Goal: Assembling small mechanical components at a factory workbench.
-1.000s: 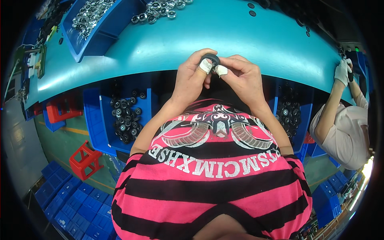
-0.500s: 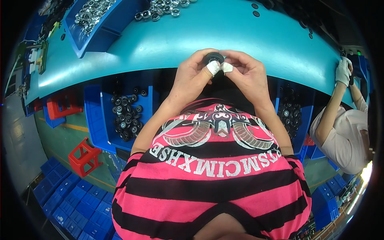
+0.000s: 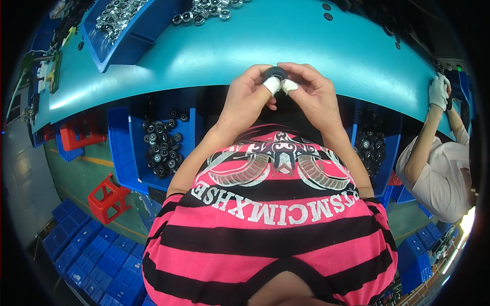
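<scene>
Just past the near edge of the turquoise table [image 3: 199, 56], both hands hold a small black wheel [image 3: 275, 72]. My left hand [image 3: 248, 95] grips its left side, with a white-wrapped thumb pressed on the near face. From the right, my right hand [image 3: 312, 93] closes on it the same way, its thumb tip also wrapped in white. The two thumbs almost meet in front of the wheel and cover its lower part. Behind it the fingertips curl round the rim and are partly hidden.
At the far left stands a blue bin [image 3: 115, 38] of shiny metal parts, with loose chrome wheel hubs [image 3: 209, 11] beside it. Blue bins of black wheels [image 3: 162, 145] sit below the table edge on both sides. A co-worker's gloved hand [image 3: 438, 92] is at the right. Red stools [image 3: 108, 199] stand lower left.
The wheel has turned and shifted slightly to the right between my fingers, showing less of its face. My right fingers have closed further over its far side.
</scene>
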A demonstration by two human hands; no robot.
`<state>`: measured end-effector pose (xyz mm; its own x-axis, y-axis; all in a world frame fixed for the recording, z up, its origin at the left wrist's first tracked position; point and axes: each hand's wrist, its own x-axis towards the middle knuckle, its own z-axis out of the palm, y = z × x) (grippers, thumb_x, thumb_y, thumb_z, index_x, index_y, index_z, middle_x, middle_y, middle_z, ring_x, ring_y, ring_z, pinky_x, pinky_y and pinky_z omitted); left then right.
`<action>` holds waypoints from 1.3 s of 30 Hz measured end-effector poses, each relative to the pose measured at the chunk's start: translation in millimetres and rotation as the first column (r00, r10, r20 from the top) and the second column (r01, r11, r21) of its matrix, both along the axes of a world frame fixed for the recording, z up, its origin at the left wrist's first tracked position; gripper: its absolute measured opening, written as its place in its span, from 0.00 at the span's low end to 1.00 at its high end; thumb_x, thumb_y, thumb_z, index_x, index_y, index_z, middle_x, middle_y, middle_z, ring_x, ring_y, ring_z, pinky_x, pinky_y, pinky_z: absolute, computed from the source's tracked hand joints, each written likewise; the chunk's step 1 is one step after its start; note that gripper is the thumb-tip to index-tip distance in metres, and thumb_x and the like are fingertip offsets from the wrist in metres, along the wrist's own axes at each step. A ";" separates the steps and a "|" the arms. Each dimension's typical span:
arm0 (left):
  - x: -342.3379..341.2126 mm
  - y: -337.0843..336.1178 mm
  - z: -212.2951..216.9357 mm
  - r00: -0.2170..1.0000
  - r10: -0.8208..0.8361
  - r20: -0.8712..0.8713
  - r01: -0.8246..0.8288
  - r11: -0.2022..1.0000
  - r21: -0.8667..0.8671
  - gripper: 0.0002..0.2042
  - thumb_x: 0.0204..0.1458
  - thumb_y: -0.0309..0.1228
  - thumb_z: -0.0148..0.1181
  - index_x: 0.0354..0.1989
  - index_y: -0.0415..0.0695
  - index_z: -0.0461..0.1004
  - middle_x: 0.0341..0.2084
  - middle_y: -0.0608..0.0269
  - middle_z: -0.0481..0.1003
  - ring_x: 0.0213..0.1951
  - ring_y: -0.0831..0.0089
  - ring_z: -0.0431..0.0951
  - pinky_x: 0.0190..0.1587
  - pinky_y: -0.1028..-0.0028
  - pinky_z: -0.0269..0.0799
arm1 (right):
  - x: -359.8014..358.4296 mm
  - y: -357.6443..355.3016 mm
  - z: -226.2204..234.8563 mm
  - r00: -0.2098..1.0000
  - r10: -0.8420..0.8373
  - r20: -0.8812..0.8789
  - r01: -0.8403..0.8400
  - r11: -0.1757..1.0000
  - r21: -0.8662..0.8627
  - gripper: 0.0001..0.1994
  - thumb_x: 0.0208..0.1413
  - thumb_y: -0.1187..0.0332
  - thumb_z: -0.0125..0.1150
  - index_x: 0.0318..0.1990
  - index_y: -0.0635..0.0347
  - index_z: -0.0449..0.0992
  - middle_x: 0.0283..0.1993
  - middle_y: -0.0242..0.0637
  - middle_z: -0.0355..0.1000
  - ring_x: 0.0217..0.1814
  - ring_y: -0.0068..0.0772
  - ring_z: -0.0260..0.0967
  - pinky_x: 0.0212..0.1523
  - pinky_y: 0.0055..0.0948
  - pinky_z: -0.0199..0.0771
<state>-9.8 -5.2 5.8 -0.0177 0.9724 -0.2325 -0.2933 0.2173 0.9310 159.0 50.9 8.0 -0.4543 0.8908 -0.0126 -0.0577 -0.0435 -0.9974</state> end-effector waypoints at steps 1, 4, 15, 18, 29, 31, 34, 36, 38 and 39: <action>1.1 -1.0 1.0 0.999 0.018 -0.046 -0.016 0.999 0.028 0.14 0.63 0.27 0.55 0.55 0.36 0.70 0.35 0.61 0.77 0.26 0.81 0.74 0.29 0.79 0.75 | 3.8 2.8 0.4 0.998 0.036 0.058 -0.039 0.998 0.045 0.16 0.55 0.76 0.66 0.52 0.60 0.80 0.42 0.31 0.74 0.46 0.21 0.73 0.45 0.22 0.77; 3.6 -3.6 3.8 0.993 0.047 -0.108 -0.039 0.997 0.070 0.14 0.62 0.27 0.55 0.55 0.35 0.71 0.36 0.61 0.78 0.28 0.80 0.75 0.31 0.79 0.76 | 9.5 8.1 7.6 0.982 0.107 0.155 -0.124 0.986 0.108 0.18 0.54 0.77 0.66 0.54 0.59 0.79 0.42 0.31 0.73 0.45 0.22 0.73 0.45 0.22 0.77; 1.3 -3.5 3.2 0.996 0.051 0.074 -0.051 0.999 0.001 0.14 0.63 0.27 0.55 0.54 0.34 0.71 0.37 0.59 0.79 0.30 0.77 0.78 0.32 0.76 0.79 | 1.3 -2.6 4.5 0.996 0.062 -0.057 -0.068 0.990 -0.122 0.18 0.54 0.79 0.64 0.54 0.65 0.77 0.48 0.36 0.72 0.47 0.23 0.74 0.47 0.22 0.78; 1.6 -2.1 4.3 0.998 0.017 -0.061 -0.015 0.999 0.034 0.14 0.62 0.27 0.57 0.54 0.34 0.70 0.38 0.57 0.79 0.32 0.76 0.79 0.34 0.75 0.80 | 7.0 4.5 4.4 0.995 0.091 -0.036 -0.091 0.996 -0.019 0.18 0.55 0.80 0.63 0.54 0.65 0.77 0.48 0.35 0.72 0.47 0.24 0.74 0.48 0.21 0.78; -1.8 -1.6 3.2 0.990 0.113 0.082 -0.117 0.992 0.052 0.10 0.60 0.22 0.58 0.48 0.33 0.71 0.39 0.54 0.78 0.36 0.73 0.80 0.36 0.74 0.81 | -2.4 -8.8 3.1 0.999 0.035 -0.038 -0.036 0.999 -0.026 0.16 0.55 0.78 0.65 0.52 0.67 0.77 0.45 0.37 0.72 0.44 0.26 0.77 0.45 0.23 0.81; -3.7 0.0 3.0 0.996 0.078 0.045 -0.080 0.996 0.050 0.11 0.60 0.22 0.58 0.50 0.34 0.71 0.40 0.54 0.78 0.37 0.73 0.80 0.36 0.75 0.81 | -0.6 -6.2 -1.6 0.999 0.037 -0.035 -0.039 0.996 -0.081 0.16 0.55 0.78 0.65 0.52 0.67 0.77 0.44 0.36 0.73 0.45 0.25 0.77 0.45 0.22 0.81; -6.6 2.8 6.9 1.000 0.004 -0.017 -0.003 0.997 0.072 0.16 0.59 0.23 0.59 0.55 0.34 0.70 0.43 0.53 0.78 0.42 0.70 0.80 0.39 0.72 0.82 | 0.2 -2.5 5.4 0.999 0.031 0.038 -0.032 0.999 0.029 0.15 0.55 0.78 0.64 0.51 0.68 0.77 0.43 0.37 0.73 0.45 0.23 0.76 0.46 0.22 0.80; -2.2 1.4 11.2 1.000 -0.015 -0.021 0.017 0.995 0.102 0.19 0.59 0.23 0.59 0.58 0.34 0.68 0.44 0.53 0.77 0.44 0.70 0.79 0.42 0.71 0.82 | 2.8 1.4 2.1 0.999 0.006 0.054 -0.009 0.998 0.057 0.15 0.55 0.78 0.64 0.51 0.67 0.78 0.43 0.36 0.74 0.45 0.22 0.75 0.45 0.21 0.79; -0.2 2.2 15.7 1.000 -0.023 -0.009 0.024 0.994 0.111 0.21 0.59 0.23 0.60 0.61 0.34 0.67 0.46 0.53 0.77 0.45 0.70 0.79 0.43 0.70 0.81 | 3.1 3.6 3.6 0.999 -0.025 0.047 0.024 0.999 0.024 0.14 0.55 0.78 0.63 0.50 0.66 0.79 0.43 0.36 0.74 0.44 0.21 0.75 0.45 0.21 0.78; 0.6 2.5 17.0 1.000 -0.027 -0.002 0.027 0.993 0.115 0.22 0.59 0.23 0.60 0.62 0.34 0.66 0.46 0.53 0.77 0.46 0.70 0.79 0.44 0.70 0.81 | 2.3 3.2 7.2 0.998 -0.045 0.032 0.046 0.999 -0.024 0.14 0.55 0.78 0.63 0.50 0.66 0.79 0.44 0.36 0.74 0.44 0.20 0.75 0.45 0.21 0.78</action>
